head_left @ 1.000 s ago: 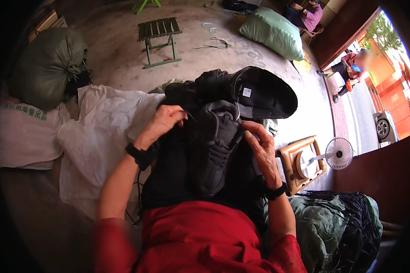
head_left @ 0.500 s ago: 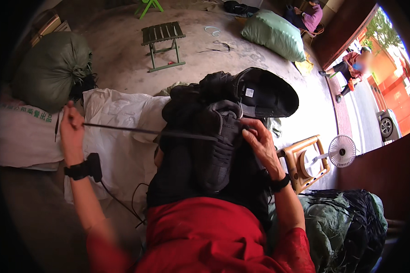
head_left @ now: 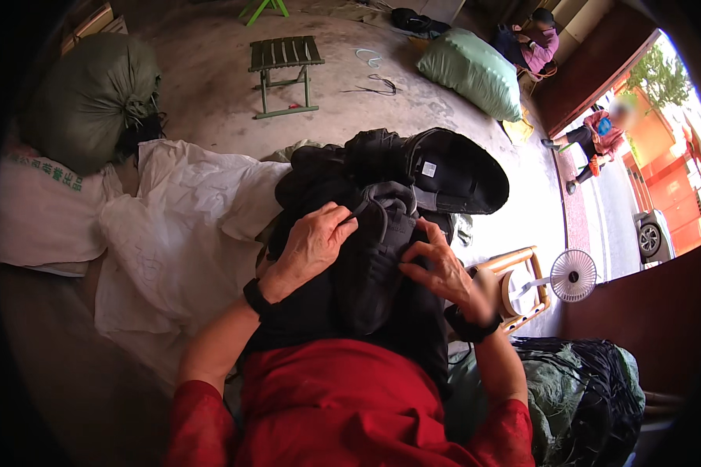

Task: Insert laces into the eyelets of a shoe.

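Observation:
A black lace-up shoe point(head_left: 370, 284) rests on my lap, its toe toward me and its tongue and collar away from me. My left hand point(head_left: 313, 243) is at the left side of the laced opening, thumb and forefinger pinched on a dark shoelace point(head_left: 360, 208), of which only a short bit shows. On the opposite side my right hand point(head_left: 442, 268) has its bent fingers against the shoe's eyelet edge, gripping it. Just beyond the shoe lies a black, hollow, rounded item point(head_left: 475, 175) with a white label inside; its kind is unclear.
White sacks point(head_left: 183, 206) and a stuffed dark green sack point(head_left: 86, 101) lie at left. A folding stool point(head_left: 287, 54) stands ahead, a pale green sack point(head_left: 471, 74) beyond. At right are a small fan point(head_left: 573, 275), a bamboo stool point(head_left: 526, 261) and a dark bundle point(head_left: 576, 389). Two people sit farther off.
My left hand has come in from far left, where it held the shoelace stretched out, to the shoe's left side. My right hand stays at the eyelet edge, its fingers slightly shifted.

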A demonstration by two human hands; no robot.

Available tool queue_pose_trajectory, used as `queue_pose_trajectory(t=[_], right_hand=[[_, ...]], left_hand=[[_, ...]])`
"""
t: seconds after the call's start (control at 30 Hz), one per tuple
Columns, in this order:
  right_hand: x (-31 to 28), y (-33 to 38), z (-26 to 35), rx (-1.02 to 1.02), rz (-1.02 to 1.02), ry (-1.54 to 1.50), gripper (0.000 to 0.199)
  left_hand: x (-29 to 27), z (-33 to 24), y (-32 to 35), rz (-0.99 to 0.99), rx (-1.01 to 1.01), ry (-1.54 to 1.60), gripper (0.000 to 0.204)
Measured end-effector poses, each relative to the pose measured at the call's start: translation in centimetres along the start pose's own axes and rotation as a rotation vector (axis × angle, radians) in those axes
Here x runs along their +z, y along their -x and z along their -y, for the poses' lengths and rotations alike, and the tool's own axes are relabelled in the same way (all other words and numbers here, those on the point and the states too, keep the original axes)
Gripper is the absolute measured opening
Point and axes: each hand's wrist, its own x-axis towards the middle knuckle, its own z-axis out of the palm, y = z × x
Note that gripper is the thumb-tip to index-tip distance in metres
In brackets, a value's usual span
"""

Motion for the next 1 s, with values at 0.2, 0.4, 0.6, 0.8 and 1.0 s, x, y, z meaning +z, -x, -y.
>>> queue_pose_trajectory(t=[0.2, 0.4, 0.6, 0.8, 1.0], right_hand=[[0.6, 0.1, 0.5, 0.072, -0.058, -0.066, 0.016], [1.6, 0.1, 0.0, 0.079, -0.145, -0.097, 0.014], [2.0, 0.0, 0.7, 0.120, -0.199, -0.131, 0.013], [2.5, -0.3, 0.8, 0.127, -0.240, -0.078, 0.014], [3.3, -0.4, 0.6, 0.077, -0.344, 0.090, 0.018]], left_hand=[[-0.8, -0.7, 0.9, 0.173, -0.070, 0.041, 0.018], [-1.3, -1.7, 0.4, 0.281, -0.195, 0.231, 0.024], [-1.3, -3.7, 0.1, 0.141, 0.104, -0.060, 0.020], [-0.6, -2.9, 0.6, 0.218, 0.123, 0.034, 0.014], [-1.8, -1.7, -1.0, 0.380, -0.368, 0.440, 0.022]])
